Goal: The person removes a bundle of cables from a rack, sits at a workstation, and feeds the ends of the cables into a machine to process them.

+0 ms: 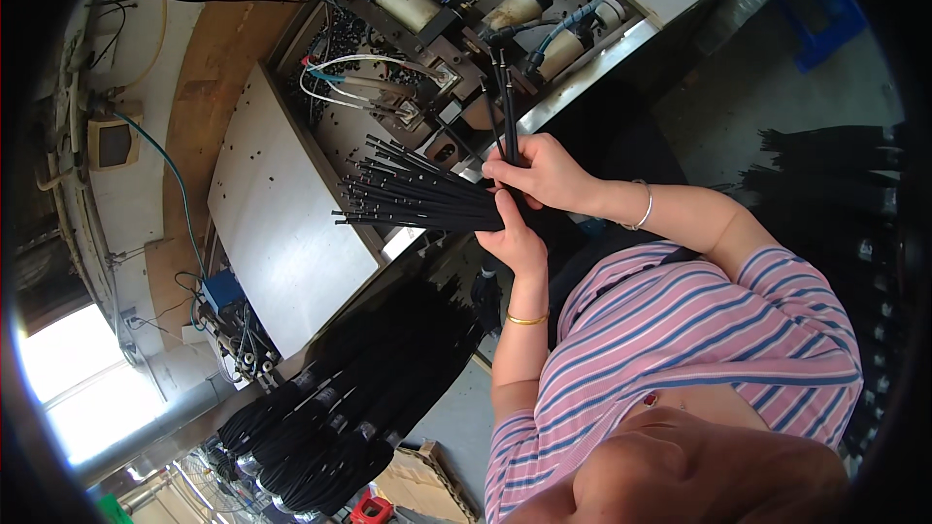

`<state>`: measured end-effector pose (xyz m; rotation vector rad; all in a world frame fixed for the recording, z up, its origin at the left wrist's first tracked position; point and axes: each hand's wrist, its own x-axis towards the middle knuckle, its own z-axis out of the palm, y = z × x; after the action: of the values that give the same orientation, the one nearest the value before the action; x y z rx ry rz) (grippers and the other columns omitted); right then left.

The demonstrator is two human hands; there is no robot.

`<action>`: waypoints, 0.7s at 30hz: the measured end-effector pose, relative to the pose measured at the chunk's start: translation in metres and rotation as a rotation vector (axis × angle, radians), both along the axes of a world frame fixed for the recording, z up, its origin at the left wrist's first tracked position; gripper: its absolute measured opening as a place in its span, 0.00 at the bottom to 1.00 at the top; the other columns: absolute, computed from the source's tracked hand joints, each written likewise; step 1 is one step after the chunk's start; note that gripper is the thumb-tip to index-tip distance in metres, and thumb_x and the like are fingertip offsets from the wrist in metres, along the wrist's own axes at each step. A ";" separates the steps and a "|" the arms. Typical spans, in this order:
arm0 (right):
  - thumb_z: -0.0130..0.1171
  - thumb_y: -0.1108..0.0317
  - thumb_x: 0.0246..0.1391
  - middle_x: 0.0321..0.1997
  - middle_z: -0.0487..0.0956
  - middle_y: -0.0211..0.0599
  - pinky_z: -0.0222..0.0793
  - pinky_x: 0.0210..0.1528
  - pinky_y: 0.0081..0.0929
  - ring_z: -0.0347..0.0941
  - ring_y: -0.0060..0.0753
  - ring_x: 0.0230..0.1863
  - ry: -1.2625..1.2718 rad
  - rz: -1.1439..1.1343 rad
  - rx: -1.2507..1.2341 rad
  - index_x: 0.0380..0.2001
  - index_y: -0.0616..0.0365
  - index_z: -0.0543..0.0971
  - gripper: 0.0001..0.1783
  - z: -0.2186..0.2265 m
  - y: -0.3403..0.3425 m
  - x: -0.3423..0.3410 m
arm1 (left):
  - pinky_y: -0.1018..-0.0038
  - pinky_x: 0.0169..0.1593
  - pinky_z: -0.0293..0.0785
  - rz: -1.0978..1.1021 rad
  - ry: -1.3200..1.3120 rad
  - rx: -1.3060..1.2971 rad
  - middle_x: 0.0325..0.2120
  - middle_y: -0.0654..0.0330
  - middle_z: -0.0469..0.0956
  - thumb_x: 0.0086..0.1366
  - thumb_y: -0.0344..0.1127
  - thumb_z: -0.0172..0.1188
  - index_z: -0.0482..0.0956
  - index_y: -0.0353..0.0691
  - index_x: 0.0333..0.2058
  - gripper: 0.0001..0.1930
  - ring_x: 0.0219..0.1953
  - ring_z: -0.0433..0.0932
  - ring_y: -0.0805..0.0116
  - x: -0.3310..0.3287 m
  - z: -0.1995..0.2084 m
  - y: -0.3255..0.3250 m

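My left hand [515, 239], a gold bangle on its wrist, is closed round a thick bundle of black cords [417, 191]. Their cut ends fan out to the left, many showing small pale tips. Just above it my right hand [550, 173], with a silver bracelet, pinches a few separate black cords [509, 116] that point upward, metal-looking tips at their ends. The two hands nearly touch. Close beyond them is a bench machine [442, 78] with cylinders, hoses and white wires; the separate cords reach in front of it. My right fingertips partly hide where the cords meet.
A pale worktop [282, 223] lies left of the machine, with small black bits scattered on it and around the machine. Bundled black cords [320, 427] hang at the lower left, and more dark cords [825, 165] are at right. A blue stool [820, 15] stands at upper right.
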<state>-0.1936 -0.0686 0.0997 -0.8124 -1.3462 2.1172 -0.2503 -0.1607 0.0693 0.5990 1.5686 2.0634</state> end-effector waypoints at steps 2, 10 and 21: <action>0.59 0.62 0.57 0.21 0.77 0.28 0.55 0.11 0.16 0.62 0.13 0.11 -0.003 -0.005 0.014 0.30 0.62 0.77 0.12 0.001 0.001 -0.002 | 0.82 0.32 0.68 0.021 -0.026 0.007 0.27 0.62 0.76 0.67 0.27 0.52 0.75 0.29 0.37 0.06 0.26 0.72 0.78 0.001 0.002 0.002; 0.61 0.59 0.56 0.20 0.74 0.26 0.56 0.12 0.15 0.62 0.14 0.11 -0.050 0.136 0.041 0.33 0.62 0.78 0.14 -0.001 0.010 -0.001 | 0.81 0.34 0.70 -0.006 -0.040 0.031 0.33 0.61 0.77 0.68 0.27 0.52 0.74 0.29 0.41 0.08 0.31 0.74 0.78 -0.001 -0.007 0.000; 0.60 0.66 0.55 0.22 0.77 0.28 0.69 0.30 0.20 0.71 0.16 0.25 -0.082 -0.025 0.225 0.30 0.61 0.80 0.09 0.009 -0.003 0.010 | 0.76 0.47 0.73 0.036 0.041 0.065 0.41 0.56 0.77 0.68 0.27 0.52 0.72 0.27 0.45 0.11 0.42 0.77 0.71 0.008 -0.016 -0.002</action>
<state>-0.1837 -0.0711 0.1083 -0.8243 -1.5743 1.8882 -0.2419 -0.1631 0.0530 0.6446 1.5509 2.1484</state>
